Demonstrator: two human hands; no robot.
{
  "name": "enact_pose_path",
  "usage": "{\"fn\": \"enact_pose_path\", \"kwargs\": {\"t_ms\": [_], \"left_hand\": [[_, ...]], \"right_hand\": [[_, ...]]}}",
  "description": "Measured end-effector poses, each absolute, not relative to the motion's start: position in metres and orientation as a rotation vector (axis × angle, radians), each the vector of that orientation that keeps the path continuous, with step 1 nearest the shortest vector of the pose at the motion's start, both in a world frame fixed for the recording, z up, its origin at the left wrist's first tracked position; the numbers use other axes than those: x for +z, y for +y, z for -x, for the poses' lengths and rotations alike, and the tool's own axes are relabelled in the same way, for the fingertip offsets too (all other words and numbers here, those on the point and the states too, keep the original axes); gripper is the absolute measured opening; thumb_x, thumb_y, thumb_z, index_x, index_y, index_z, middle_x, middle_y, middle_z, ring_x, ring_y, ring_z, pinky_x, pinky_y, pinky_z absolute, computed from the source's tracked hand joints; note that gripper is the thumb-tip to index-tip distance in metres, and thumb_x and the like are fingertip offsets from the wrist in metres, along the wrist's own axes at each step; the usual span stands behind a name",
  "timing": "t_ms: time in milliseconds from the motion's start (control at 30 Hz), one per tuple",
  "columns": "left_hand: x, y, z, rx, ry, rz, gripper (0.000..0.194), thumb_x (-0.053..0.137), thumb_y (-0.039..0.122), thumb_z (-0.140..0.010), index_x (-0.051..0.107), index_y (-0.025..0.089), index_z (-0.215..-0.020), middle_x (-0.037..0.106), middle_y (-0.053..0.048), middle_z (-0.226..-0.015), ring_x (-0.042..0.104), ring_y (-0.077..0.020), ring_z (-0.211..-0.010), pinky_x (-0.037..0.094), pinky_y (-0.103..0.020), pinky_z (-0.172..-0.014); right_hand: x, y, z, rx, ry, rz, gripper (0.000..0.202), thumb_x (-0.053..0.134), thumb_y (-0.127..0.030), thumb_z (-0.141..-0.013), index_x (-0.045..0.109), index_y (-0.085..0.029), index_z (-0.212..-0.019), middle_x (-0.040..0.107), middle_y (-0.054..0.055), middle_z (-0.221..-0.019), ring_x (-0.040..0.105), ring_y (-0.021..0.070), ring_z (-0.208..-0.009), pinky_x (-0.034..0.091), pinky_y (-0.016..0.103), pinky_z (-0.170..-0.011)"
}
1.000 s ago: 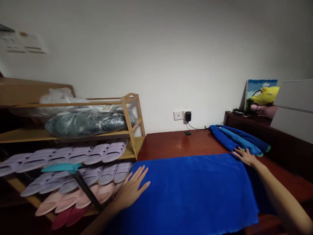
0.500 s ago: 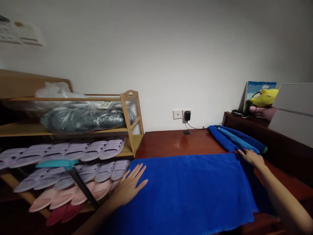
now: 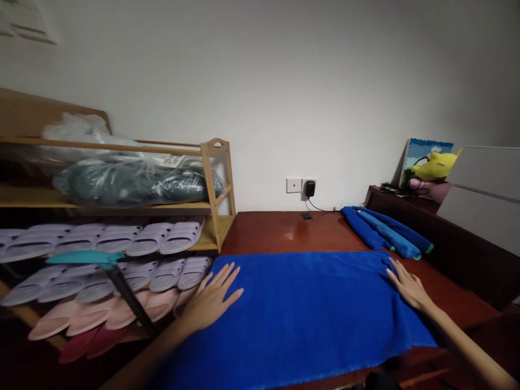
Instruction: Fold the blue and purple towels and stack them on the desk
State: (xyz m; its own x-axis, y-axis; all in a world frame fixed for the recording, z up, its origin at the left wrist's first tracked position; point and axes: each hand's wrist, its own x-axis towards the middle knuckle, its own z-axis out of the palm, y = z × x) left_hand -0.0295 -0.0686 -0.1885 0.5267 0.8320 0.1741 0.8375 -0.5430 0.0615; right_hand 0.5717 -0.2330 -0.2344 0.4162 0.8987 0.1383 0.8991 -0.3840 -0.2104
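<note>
A blue cloth [image 3: 309,309], which looks like a towel, lies spread over the front of a reddish-brown wooden table [image 3: 276,233]. My left hand [image 3: 215,295] rests flat on its left part, fingers spread and pointing away from me. On the right end of the cloth lies my right hand [image 3: 408,284], fingers stretched out, with small creases under and beside it. Neither hand grips anything. Beyond my right hand, several rolled or folded blue cloths [image 3: 384,230] lie together at the back right of the table.
A wooden rack [image 3: 221,200] at left holds lilac slippers [image 3: 181,235], pink slippers [image 3: 89,317] and a plastic-wrapped bundle [image 3: 134,181]. A teal-topped dark pole [image 3: 130,298] stands before it. A black plug [image 3: 310,188] sits in the wall. White boxes [image 3: 485,189] stand at right.
My right hand has come nearer from beside the rolled cloths onto the right end of the spread cloth, which now lies flatter there. My left hand stays on the cloth. The view has shifted slightly.
</note>
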Motion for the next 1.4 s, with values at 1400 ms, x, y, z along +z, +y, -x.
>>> {"fn": "enact_pose_path", "kwargs": {"t_ms": [1400], "left_hand": [[-0.169, -0.044, -0.009, -0.239, -1.63, 2.712, 0.063, 0.024, 0.054, -0.094, 0.029, 0.019, -0.146, 0.019, -0.01, -0.153, 0.016, -0.0254, -0.141, 0.014, -0.05, -0.11]], "right_hand": [[-0.194, -0.153, -0.546, -0.091, -1.718, 2.436, 0.065, 0.015, -0.061, -0.091, 0.046, -0.025, -0.136, 0.042, 0.007, -0.143, 0.031, 0.0274, -0.135, 0.021, 0.052, -0.108]]}}
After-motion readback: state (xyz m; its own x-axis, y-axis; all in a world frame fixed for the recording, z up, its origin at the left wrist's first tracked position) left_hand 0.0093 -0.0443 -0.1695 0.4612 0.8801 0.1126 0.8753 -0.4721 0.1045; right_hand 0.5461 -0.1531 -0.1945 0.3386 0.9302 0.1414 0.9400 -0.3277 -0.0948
